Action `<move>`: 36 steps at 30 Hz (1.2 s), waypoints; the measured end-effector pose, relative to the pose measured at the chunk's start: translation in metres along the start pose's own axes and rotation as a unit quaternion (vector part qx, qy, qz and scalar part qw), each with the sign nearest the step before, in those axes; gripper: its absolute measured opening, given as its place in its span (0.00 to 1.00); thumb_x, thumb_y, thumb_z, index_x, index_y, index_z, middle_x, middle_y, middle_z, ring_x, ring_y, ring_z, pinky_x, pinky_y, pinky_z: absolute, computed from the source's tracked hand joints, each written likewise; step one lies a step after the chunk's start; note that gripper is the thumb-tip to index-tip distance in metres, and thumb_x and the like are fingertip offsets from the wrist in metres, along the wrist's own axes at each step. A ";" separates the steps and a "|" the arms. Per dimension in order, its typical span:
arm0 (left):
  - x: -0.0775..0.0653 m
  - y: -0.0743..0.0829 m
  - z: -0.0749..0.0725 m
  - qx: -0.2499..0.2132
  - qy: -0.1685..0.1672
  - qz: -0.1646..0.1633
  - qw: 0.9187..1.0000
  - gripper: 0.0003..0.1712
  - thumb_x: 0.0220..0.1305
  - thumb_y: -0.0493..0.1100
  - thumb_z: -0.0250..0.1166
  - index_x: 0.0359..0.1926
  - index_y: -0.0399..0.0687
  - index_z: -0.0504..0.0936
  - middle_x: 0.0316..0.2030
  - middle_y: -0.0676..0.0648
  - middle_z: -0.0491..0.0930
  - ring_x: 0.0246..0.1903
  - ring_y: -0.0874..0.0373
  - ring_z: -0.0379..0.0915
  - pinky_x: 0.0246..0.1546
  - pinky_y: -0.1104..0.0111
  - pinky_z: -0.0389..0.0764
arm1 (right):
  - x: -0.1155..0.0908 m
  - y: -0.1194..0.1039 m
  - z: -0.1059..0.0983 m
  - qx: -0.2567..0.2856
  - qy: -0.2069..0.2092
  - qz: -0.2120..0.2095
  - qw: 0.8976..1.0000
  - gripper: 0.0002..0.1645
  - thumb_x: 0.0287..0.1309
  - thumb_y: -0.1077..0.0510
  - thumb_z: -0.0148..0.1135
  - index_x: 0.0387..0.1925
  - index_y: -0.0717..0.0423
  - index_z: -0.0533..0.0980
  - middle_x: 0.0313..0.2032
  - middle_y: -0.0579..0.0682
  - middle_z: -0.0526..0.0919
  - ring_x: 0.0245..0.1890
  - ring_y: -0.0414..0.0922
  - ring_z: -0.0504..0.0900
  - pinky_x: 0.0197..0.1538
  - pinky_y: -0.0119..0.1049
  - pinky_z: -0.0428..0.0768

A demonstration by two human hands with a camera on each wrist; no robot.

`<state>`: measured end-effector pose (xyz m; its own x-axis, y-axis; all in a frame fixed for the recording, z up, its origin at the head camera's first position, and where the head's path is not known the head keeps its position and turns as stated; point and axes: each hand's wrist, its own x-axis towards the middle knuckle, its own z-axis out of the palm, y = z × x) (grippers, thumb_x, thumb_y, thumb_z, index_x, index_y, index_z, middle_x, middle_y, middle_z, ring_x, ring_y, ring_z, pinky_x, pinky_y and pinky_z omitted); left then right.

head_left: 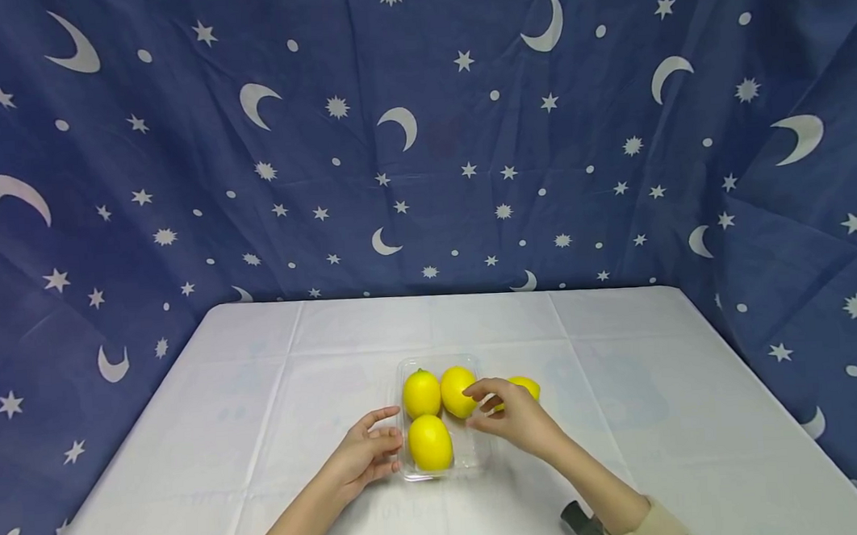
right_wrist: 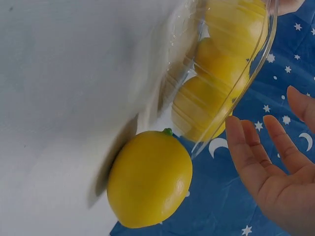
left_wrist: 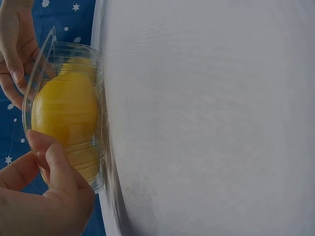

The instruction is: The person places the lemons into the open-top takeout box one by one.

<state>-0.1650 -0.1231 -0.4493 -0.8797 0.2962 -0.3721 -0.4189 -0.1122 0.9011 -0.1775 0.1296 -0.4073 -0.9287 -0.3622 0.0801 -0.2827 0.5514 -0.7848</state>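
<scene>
A clear plastic container (head_left: pixel 470 449) sits at the middle of the table with three yellow lemons (head_left: pixel 430 443) inside. The left hand (head_left: pixel 365 452) is at its left side, with fingers and thumb at the rim (left_wrist: pixel 28 105) in the left wrist view. Over the container's right edge hovers the right hand (head_left: pixel 515 416), fingers loosely bent and holding nothing. Another lemon (right_wrist: pixel 150 179) lies on the table just outside the container, on the right. In the head view the right hand partly hides it.
A white cloth (head_left: pixel 330 329) with fold lines covers the table. Behind and at the sides hangs a blue curtain (head_left: pixel 458 137) with moons and stars. A dark object (head_left: pixel 583 524) shows beside the right wrist, its kind unclear.
</scene>
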 end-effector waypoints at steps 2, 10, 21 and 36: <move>0.000 0.000 0.000 0.001 0.001 0.000 1.000 0.36 0.61 0.33 0.60 0.67 0.41 0.54 0.31 0.55 0.73 0.30 0.64 0.69 0.30 0.75 0.79 | 0.000 0.002 -0.001 -0.001 0.003 0.000 1.000 0.21 0.50 0.61 0.69 0.47 0.62 0.77 0.43 0.58 0.80 0.40 0.51 0.80 0.45 0.44 0.83; 0.001 -0.001 0.001 -0.003 0.001 -0.002 1.000 0.36 0.61 0.33 0.60 0.67 0.41 0.55 0.31 0.55 0.73 0.30 0.64 0.70 0.30 0.75 0.78 | -0.001 0.008 -0.008 -0.019 0.016 0.010 1.000 0.19 0.50 0.63 0.68 0.47 0.61 0.78 0.42 0.58 0.80 0.39 0.48 0.80 0.44 0.40 0.83; 0.001 0.000 0.000 -0.002 0.000 -0.009 1.000 0.36 0.60 0.33 0.60 0.67 0.41 0.55 0.31 0.56 0.74 0.30 0.64 0.70 0.30 0.75 0.79 | -0.001 0.015 -0.024 -0.022 0.036 0.026 0.999 0.20 0.50 0.65 0.68 0.47 0.61 0.78 0.42 0.59 0.81 0.38 0.47 0.81 0.41 0.35 0.84; 0.002 0.001 0.000 0.003 0.007 -0.016 1.000 0.34 0.61 0.33 0.60 0.66 0.42 0.57 0.30 0.55 0.74 0.30 0.63 0.70 0.30 0.75 0.79 | -0.003 0.028 -0.047 -0.036 0.059 0.041 0.997 0.20 0.52 0.64 0.66 0.49 0.61 0.76 0.45 0.61 0.80 0.40 0.51 0.82 0.40 0.37 0.84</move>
<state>-0.1670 -0.1230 -0.4487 -0.8692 0.2860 -0.4033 -0.4450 -0.0973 0.8902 -0.1943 0.1813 -0.3999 -0.9700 -0.2251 0.0919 -0.2168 0.6295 -0.7461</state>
